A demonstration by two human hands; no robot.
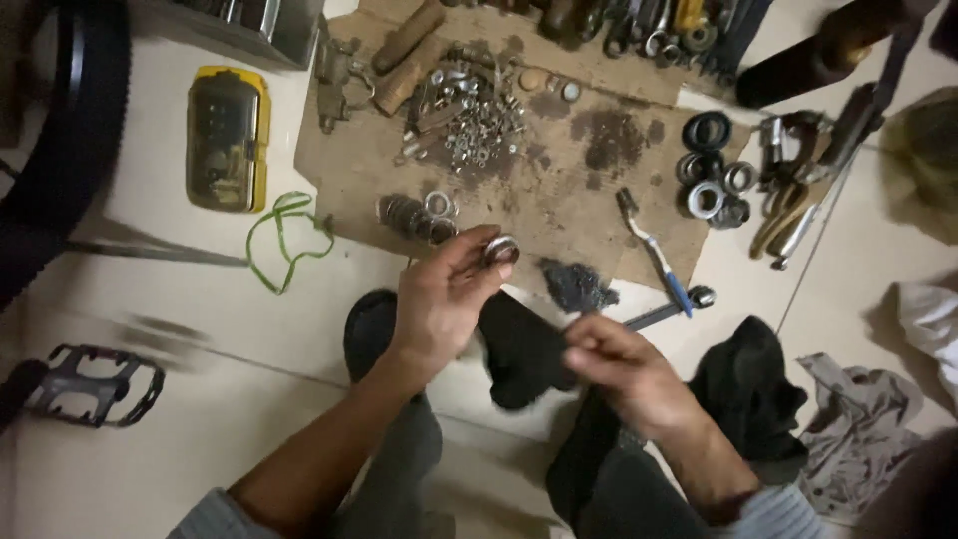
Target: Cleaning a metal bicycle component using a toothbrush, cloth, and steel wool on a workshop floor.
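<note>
The ring (501, 250) was pinched in the left hand (444, 299) fingers, held up over the near edge of the cardboard (559, 200). Right hand (619, 364) fingers were pressed together on a black rag (524, 354) just beside it. Best bet, I'd say: keep the ring steady by its rim and wipe around the inside slowly. Loose nuts (469, 120) sat near the cardboard's far edge, toothbrush (654, 250) to the right.

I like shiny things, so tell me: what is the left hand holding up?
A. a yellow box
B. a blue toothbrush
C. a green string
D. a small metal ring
D: the left hand pinches a small metal ring in its fingertips, while the toothbrush, green string and yellow box lie on the floor.
</note>
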